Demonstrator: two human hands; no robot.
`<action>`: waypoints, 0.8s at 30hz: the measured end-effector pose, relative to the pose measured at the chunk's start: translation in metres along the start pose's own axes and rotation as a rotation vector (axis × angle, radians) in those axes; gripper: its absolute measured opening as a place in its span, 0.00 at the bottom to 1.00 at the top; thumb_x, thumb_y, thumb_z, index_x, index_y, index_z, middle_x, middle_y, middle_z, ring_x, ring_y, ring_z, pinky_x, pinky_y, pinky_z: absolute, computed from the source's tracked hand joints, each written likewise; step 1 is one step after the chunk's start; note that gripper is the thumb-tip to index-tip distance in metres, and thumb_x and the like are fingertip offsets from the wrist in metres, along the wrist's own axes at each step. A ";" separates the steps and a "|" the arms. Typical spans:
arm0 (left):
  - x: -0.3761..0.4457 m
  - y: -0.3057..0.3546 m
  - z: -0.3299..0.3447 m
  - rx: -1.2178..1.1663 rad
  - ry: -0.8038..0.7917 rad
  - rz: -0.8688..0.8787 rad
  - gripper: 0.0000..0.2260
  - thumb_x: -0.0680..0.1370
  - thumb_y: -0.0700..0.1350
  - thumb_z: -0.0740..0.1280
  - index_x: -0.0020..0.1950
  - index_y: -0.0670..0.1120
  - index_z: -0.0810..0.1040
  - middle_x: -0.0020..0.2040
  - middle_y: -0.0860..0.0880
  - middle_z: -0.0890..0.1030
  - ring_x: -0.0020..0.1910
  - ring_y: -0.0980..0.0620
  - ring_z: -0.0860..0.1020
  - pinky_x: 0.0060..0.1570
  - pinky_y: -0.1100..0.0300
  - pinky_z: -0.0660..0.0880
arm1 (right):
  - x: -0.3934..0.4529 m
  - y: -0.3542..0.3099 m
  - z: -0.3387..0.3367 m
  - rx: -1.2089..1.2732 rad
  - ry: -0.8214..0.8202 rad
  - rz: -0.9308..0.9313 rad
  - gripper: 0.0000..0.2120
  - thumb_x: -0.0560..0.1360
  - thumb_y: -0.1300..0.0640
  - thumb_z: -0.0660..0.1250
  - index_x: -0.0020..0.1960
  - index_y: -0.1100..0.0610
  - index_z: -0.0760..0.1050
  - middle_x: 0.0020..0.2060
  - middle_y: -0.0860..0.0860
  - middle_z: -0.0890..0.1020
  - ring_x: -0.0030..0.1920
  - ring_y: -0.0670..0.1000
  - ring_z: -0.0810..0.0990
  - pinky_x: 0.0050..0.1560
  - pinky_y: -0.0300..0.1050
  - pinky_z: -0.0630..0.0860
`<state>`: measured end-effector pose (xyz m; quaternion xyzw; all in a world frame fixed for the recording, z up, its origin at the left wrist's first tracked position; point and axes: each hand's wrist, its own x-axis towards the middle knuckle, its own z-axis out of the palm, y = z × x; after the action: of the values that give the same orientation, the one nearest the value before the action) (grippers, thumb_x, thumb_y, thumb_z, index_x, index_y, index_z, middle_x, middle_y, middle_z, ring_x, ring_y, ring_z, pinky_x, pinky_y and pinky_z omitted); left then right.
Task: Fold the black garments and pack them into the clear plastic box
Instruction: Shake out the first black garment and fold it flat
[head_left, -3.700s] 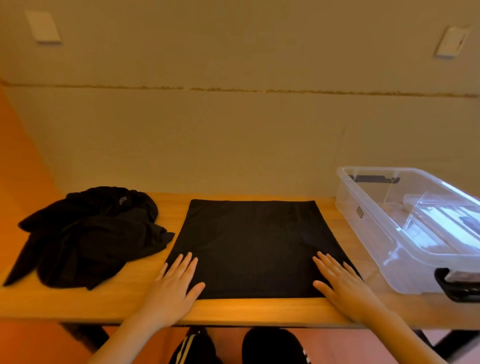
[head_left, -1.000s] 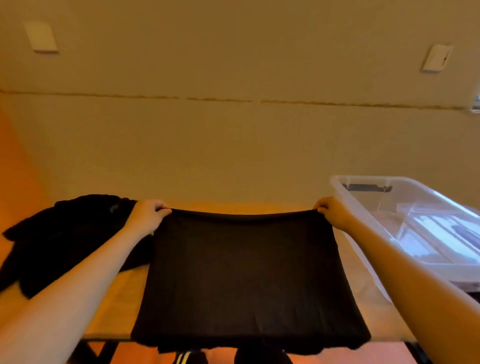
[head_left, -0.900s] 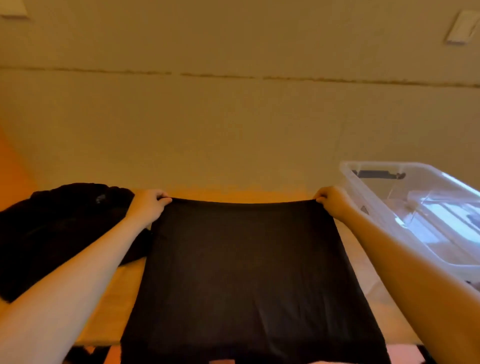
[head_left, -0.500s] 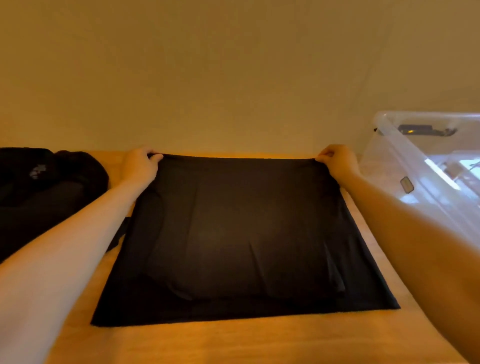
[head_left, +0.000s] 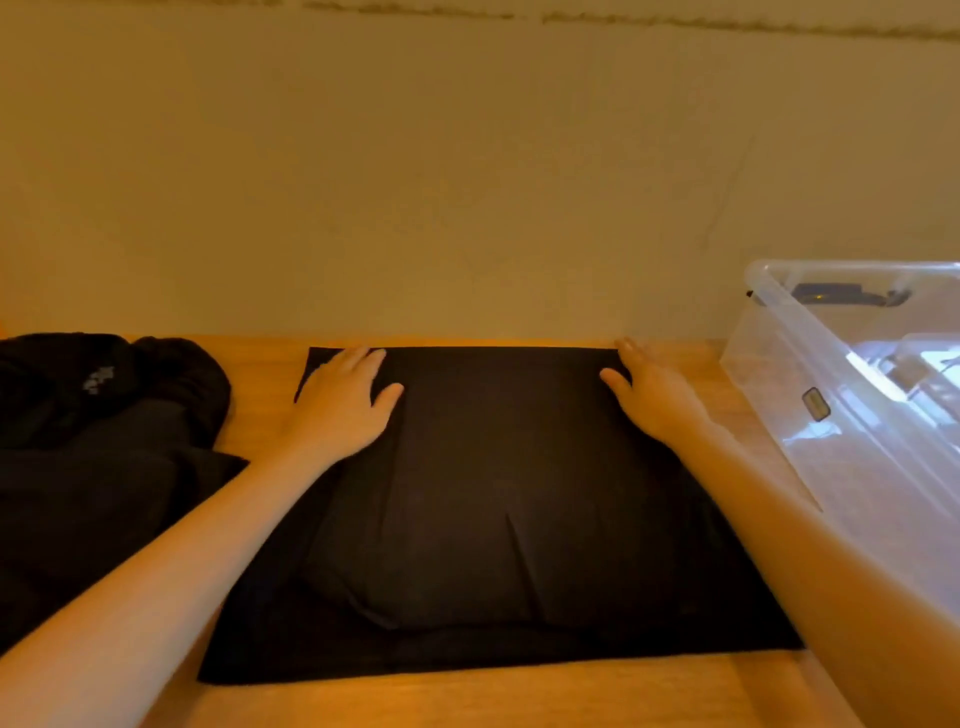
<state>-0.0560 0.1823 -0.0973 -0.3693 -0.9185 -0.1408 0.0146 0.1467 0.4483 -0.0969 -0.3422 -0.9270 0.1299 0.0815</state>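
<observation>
A black garment (head_left: 493, 519) lies folded into a square on the wooden table (head_left: 467, 701), with a slight bulge in its middle. My left hand (head_left: 348, 400) lies flat on its far left corner, fingers straight. My right hand (head_left: 649, 389) lies flat on its far right corner, fingers straight as well. A heap of unfolded black garments (head_left: 93, 441) sits at the left of the table. The clear plastic box (head_left: 857, 415) stands open at the right, close to my right forearm.
A beige wall (head_left: 467, 182) rises directly behind the table's far edge. A strip of bare wood runs along the near edge in front of the folded garment. The box carries a dark handle clip (head_left: 831, 293) at its far end.
The garment, held up by its two top corners, was laid down over itself on the table. Both hands let go of the corners and now lie flat on the cloth.
</observation>
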 end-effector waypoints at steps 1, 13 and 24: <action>-0.003 0.000 0.005 0.066 -0.077 -0.015 0.26 0.81 0.56 0.53 0.77 0.46 0.54 0.77 0.47 0.54 0.76 0.48 0.51 0.73 0.50 0.51 | -0.003 0.002 0.004 -0.067 -0.069 -0.011 0.28 0.81 0.46 0.51 0.76 0.58 0.51 0.76 0.53 0.53 0.75 0.53 0.51 0.74 0.50 0.52; -0.084 0.023 -0.030 0.002 -0.196 0.041 0.28 0.81 0.58 0.49 0.78 0.49 0.45 0.78 0.50 0.43 0.76 0.51 0.40 0.73 0.52 0.42 | -0.086 -0.028 -0.026 -0.003 -0.160 -0.120 0.31 0.80 0.44 0.51 0.77 0.55 0.45 0.76 0.48 0.47 0.75 0.48 0.43 0.74 0.46 0.43; -0.233 0.035 -0.022 0.060 -0.309 0.288 0.38 0.67 0.70 0.32 0.74 0.54 0.35 0.71 0.61 0.32 0.70 0.60 0.30 0.69 0.60 0.32 | -0.252 -0.032 -0.005 -0.115 -0.314 -0.366 0.49 0.52 0.25 0.15 0.69 0.44 0.32 0.70 0.39 0.34 0.70 0.41 0.30 0.69 0.38 0.31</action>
<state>0.1352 0.0435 -0.0984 -0.5135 -0.8512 -0.0518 -0.0953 0.3173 0.2606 -0.0983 -0.1482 -0.9807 0.1117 -0.0612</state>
